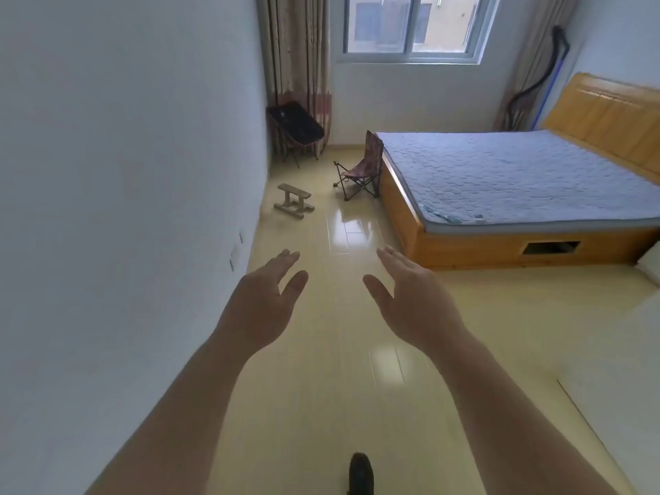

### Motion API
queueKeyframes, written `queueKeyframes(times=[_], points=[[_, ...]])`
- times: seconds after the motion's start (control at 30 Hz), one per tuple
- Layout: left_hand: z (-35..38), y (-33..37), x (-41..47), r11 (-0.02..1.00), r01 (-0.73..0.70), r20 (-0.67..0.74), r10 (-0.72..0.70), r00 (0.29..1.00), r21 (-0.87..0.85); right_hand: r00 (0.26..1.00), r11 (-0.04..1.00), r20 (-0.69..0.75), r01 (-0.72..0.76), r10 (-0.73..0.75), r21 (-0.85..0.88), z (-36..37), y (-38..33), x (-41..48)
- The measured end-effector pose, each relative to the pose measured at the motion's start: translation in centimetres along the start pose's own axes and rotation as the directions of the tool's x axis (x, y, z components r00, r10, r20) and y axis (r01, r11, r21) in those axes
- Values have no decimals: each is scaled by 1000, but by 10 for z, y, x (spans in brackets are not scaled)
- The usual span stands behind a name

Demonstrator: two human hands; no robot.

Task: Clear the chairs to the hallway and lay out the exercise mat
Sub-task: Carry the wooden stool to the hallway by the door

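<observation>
Chairs are seen at the far end of the room: a dark folding chair (pixel 296 127) at 11 o'clock by the curtain (pixel 298 58), a patterned camp chair (pixel 360 169) at 12 o'clock just beside the bed (pixel 518 180), and a small wooden stool (pixel 293 201) near the left wall. Both hands, the left hand (pixel 264 301) and the right hand (pixel 414 298), are held out over the floor (pixel 321 369), fingers spread wide, nothing grasped. No mat can be made out.

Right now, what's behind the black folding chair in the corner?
Behind the black folding chair hangs a patterned curtain that reaches down to the floor, with the white side wall to its left. The chair covers the curtain's lower part and the corner itself.
</observation>
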State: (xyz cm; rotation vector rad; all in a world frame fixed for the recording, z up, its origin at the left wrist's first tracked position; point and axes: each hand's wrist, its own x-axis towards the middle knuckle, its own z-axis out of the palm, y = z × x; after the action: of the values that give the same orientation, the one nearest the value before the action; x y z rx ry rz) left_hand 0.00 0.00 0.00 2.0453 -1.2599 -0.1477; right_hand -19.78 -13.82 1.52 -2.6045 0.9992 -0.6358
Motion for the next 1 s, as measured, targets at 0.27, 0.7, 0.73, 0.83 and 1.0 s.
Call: queueKeyframes(times=[0.27,0.7,0.73,0.83,1.0], points=[[51,-44,137,995,65,141,-74,987,69,995,996,79,-69,64,62,59,69,139],[74,-101,376,988,91,131,-107,986,129,990,999,135,-37,34,16,121,131,387],[76,-109,392,988,101,128,-116,985,120,990,999,140,-35,33,7,129,133,405],[85,-137,454,990,87,115,-99,988,108,992,999,123,-22,26,-29,152,139,464],[92,-189,579,998,59,189,-63,980,25,994,993,79,-73,80,-89,186,147,581]])
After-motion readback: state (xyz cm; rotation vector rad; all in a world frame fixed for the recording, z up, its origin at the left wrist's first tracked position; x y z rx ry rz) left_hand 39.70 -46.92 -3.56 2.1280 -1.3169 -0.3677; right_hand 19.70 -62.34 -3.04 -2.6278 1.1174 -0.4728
